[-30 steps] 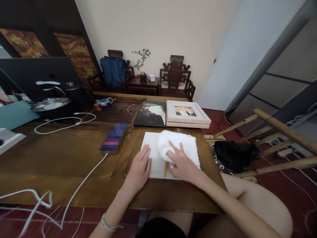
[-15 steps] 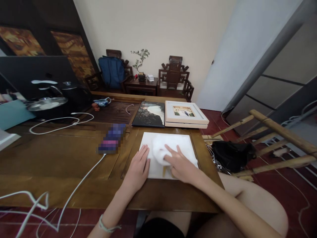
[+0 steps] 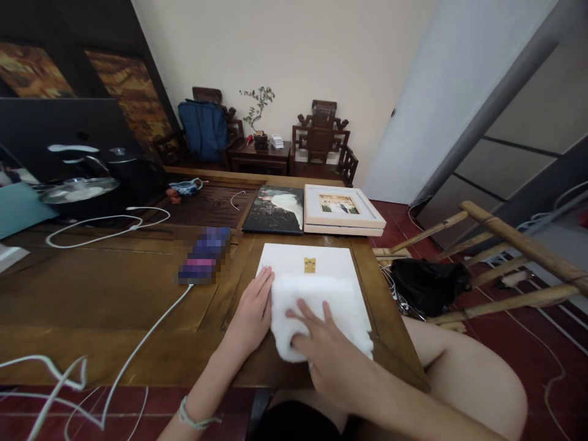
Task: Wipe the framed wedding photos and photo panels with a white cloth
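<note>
A white board (image 3: 285,257) like the back of a picture frame lies on the wooden table, a small gold metal plate (image 3: 309,264) near its far edge. Over its near part spreads a fluffy white cloth (image 3: 331,291), overhanging the near edge. My right hand (image 3: 328,352) bears down on the cloth and grips it, fingers spread over the top and thumb pushed into a fold. My left hand (image 3: 252,312) lies flat along the board's left edge, fingers stretched out, holding nothing.
Beyond the board sit a dark picture panel (image 3: 274,210) and stacked pale frames (image 3: 342,211). A blurred phone (image 3: 204,254) with a white cable (image 3: 142,343) lies to the left. A lidded pot (image 3: 80,199) stands far left. At right is a bamboo chair (image 3: 500,245).
My right hand has drawn the cloth toward me, down the board. The cloth has spread from a bunch, and the gold plate is uncovered. My left hand stays at the board's left edge.
</note>
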Motion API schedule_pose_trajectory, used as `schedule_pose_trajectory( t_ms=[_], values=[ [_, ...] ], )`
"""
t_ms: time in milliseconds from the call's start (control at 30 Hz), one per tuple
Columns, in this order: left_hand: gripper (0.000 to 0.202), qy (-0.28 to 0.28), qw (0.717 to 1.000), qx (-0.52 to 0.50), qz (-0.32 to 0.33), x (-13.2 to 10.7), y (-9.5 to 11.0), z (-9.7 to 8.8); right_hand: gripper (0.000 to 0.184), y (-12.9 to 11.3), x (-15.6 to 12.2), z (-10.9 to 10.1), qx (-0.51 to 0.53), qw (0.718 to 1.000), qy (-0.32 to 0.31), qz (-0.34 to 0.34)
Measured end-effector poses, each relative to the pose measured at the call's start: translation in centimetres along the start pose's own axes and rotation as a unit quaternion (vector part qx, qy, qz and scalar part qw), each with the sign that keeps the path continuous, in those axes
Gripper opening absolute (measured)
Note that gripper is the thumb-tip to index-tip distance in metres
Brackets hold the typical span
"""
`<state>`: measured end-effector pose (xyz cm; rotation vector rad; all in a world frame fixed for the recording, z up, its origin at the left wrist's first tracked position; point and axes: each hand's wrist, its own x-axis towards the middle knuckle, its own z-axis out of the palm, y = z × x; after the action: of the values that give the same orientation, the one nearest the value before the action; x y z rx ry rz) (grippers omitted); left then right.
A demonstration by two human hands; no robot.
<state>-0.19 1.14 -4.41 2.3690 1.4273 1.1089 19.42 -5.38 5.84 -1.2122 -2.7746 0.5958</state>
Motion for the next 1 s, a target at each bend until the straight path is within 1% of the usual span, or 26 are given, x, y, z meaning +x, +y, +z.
schedule_pose_trajectory(
  t_ms=[100, 167, 233, 400, 467, 533, 600, 733, 800, 900, 1000],
  values=[
    [0.050, -0.010, 1.000, 0.001, 0.002, -0.1, -0.1, -0.1, 0.052, -0.9, -1.5, -0.2, 0.021, 0.999, -0.024, -0.014],
    [0.051, -0.010, 1.000, 0.004, 0.007, 0.0, -0.1, -0.1, 0.052, -0.4, -1.3, -0.5, 0.036, 0.999, -0.023, -0.010],
    [0.049, 0.000, 1.000, 0.007, 0.012, 0.0, 0.1, -0.1, 0.053, 1.0, -0.4, -0.9, 0.036, 0.999, -0.010, -0.002],
    [0.045, 0.013, 1.000, 0.014, 0.012, 0.3, 0.4, 0.0, 0.053, 5.7, 3.6, -1.8, -0.020, 0.998, 0.050, 0.030],
    [0.045, 0.015, 1.000, 0.012, 0.012, 0.3, 0.5, 0.0, 0.053, 6.5, 4.8, -1.8, -0.047, 0.996, 0.066, 0.044],
    [0.045, 0.021, 1.000, 0.007, 0.011, 0.3, 0.5, 0.1, 0.052, 6.1, 5.1, -1.3, -0.071, 0.993, 0.074, 0.053],
    [0.046, 0.025, 1.000, 0.002, 0.005, 0.3, 0.5, 0.2, 0.049, 4.6, 4.6, -0.4, -0.082, 0.993, 0.068, 0.053],
    [0.045, 0.010, 1.000, -0.003, -0.014, 0.3, 0.5, 0.2, 0.039, 0.9, 1.8, 1.4, -0.063, 0.998, 0.013, 0.026],
    [0.045, 0.003, 1.000, -0.004, -0.015, 0.3, 0.4, 0.1, 0.036, -0.2, 0.3, 1.7, -0.044, 0.999, -0.008, 0.015],
    [0.045, 0.003, 1.000, -0.003, -0.008, 0.3, 0.3, 0.0, 0.043, -0.2, -0.8, 1.3, -0.029, 0.999, -0.012, 0.002],
    [0.045, 0.008, 1.000, -0.004, -0.004, 0.4, 0.3, 0.0, 0.053, 1.4, -0.4, 0.3, -0.019, 1.000, 0.010, -0.004]
  ],
)
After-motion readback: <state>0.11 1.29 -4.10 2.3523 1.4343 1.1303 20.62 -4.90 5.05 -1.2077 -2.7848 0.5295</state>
